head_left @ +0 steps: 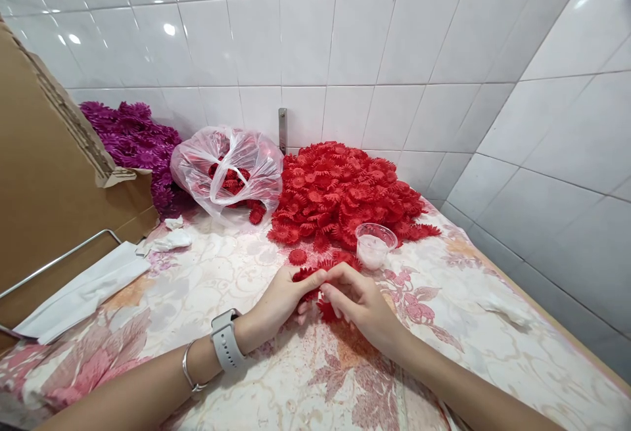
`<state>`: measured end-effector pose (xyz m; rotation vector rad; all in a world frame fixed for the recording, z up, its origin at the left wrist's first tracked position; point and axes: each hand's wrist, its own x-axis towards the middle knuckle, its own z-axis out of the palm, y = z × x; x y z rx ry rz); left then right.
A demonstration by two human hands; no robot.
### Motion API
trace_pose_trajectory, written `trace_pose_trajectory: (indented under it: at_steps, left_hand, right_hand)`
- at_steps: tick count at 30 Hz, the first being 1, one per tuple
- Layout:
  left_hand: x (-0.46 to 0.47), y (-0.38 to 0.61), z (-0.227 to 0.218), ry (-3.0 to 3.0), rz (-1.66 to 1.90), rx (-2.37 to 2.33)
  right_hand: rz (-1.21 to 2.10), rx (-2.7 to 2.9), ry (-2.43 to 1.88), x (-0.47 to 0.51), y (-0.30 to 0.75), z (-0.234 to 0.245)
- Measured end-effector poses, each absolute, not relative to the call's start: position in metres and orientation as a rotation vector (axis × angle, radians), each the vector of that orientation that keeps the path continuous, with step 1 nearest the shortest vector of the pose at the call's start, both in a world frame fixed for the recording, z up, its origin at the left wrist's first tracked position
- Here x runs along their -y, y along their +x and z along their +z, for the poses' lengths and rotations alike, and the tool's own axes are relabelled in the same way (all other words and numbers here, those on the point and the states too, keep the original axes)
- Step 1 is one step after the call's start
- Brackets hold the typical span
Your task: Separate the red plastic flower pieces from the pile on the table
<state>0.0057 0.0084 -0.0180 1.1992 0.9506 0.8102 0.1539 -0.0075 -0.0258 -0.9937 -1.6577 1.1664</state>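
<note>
My left hand [280,299] and my right hand [362,306] meet over the floral cloth [246,273], both pinching small red fabric flower pieces [308,278]. My left fingers close on red petals at the top. My right fingers curl around another red piece [326,311] just below. A big pile of red flower heads [345,191] lies right behind my hands. A small clear plastic cup [374,245] stands at the pile's front edge, close to my right hand.
A tied clear plastic bag [227,168] with red flowers sits left of the pile. Purple flowers [133,135] are heaped at the back left behind a cardboard sheet [44,188]. White paper [83,293] lies at left. Tiled walls [542,155] close the back and right.
</note>
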Motion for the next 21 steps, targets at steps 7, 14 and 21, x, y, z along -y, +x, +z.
trace_pose_trajectory:
  at_steps: [7, 14, 21]
  left_hand:
    - [-0.0054, 0.0125, -0.0124, 1.048, 0.817, -0.709]
    - [-0.0044, 0.0099, -0.0093, 0.950, 0.876, -0.642]
    - [-0.0089, 0.0077, -0.0139, 1.057, 0.822, -0.830]
  right_hand:
    - [1.071, 1.325, -1.059, 0.0024, 0.1555, -0.0280]
    - [0.917, 1.279, -1.231, -0.0025, 0.1581, -0.0319]
    - [0.901, 1.318, -1.203, -0.0007, 0.1581, -0.0345]
